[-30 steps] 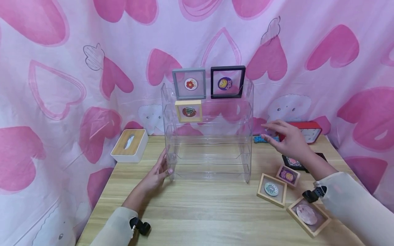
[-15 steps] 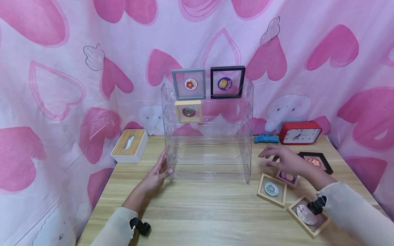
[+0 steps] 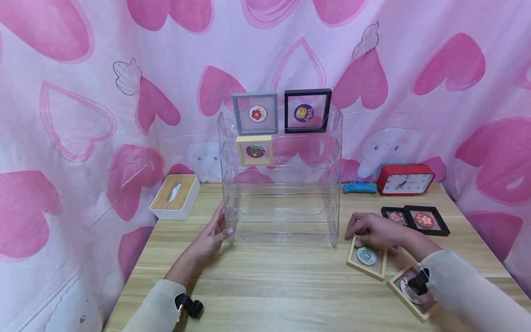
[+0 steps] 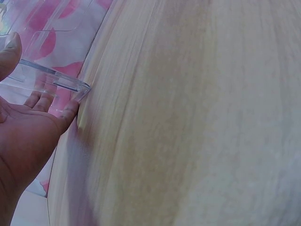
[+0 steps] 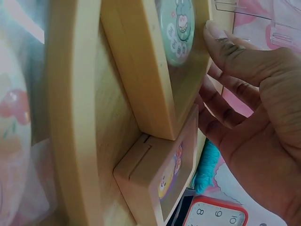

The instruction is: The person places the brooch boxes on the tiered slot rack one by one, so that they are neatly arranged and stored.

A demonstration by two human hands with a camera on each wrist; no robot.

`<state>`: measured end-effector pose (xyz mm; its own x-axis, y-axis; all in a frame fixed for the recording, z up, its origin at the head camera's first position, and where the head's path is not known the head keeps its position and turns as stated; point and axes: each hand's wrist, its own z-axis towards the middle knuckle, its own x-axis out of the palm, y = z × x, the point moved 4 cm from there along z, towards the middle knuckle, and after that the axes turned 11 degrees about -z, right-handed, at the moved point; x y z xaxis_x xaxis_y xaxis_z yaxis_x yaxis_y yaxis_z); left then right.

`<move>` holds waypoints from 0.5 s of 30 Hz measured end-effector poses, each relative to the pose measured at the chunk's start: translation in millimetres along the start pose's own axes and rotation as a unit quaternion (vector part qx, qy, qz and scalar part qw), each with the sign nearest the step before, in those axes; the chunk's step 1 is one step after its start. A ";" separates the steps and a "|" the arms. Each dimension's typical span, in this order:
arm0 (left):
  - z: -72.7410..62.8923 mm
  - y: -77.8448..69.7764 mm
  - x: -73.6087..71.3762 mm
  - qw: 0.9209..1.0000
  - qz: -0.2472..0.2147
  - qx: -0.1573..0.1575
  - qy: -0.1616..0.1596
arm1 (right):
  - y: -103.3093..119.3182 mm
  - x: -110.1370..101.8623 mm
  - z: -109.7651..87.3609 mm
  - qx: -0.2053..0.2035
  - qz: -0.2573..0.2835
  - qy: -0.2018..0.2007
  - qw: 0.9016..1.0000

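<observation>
A clear tiered display rack (image 3: 282, 237) stands mid-table. My left hand (image 3: 209, 237) holds its lower left side; in the left wrist view, thumb and fingers lie either side of the clear panel (image 4: 56, 77). At the right, my right hand (image 3: 375, 229) pinches the far edge of a light wooden badge frame (image 3: 366, 272) with a green badge, thumb on the near side and fingers behind. In the right wrist view that frame (image 5: 136, 61) overlaps a smaller pinkish-wood frame (image 5: 146, 174) with a purple badge, which the hand mostly hides in the head view.
On the rack stand a grey frame (image 3: 256, 132), a black frame (image 3: 307, 130) and a small yellow frame (image 3: 255, 162). Another wooden frame (image 3: 404, 299) lies near my right wrist. Two black frames (image 3: 427, 220), a red clock (image 3: 406, 180), blue cord (image 3: 359, 187) and a tissue box (image 3: 174, 196) surround them.
My right hand has come down and nearer from beside the rack, onto the wooden frame with the green badge, and now grips its edge. My left hand has stayed on the rack.
</observation>
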<state>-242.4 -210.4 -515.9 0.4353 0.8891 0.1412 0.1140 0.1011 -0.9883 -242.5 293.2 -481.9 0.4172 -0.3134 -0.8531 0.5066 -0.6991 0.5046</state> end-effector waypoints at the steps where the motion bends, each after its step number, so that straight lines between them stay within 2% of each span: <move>1: -0.1 -0.3 0.3 1.000 0.000 0.001 0.001 | -0.4 0.7 0.5 0.004 -0.001 0.002 1.000; 15: -0.7 0.6 -0.1 1.000 -0.003 0.005 0.002 | -7.3 5.9 3.7 0.002 -0.002 0.002 1.000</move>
<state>-241.7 -210.7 -516.6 0.4389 0.8863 0.1476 0.1080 0.1111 -0.9879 -246.6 294.1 -491.1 0.4185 -0.3078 -0.8545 0.5051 -0.7030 0.5006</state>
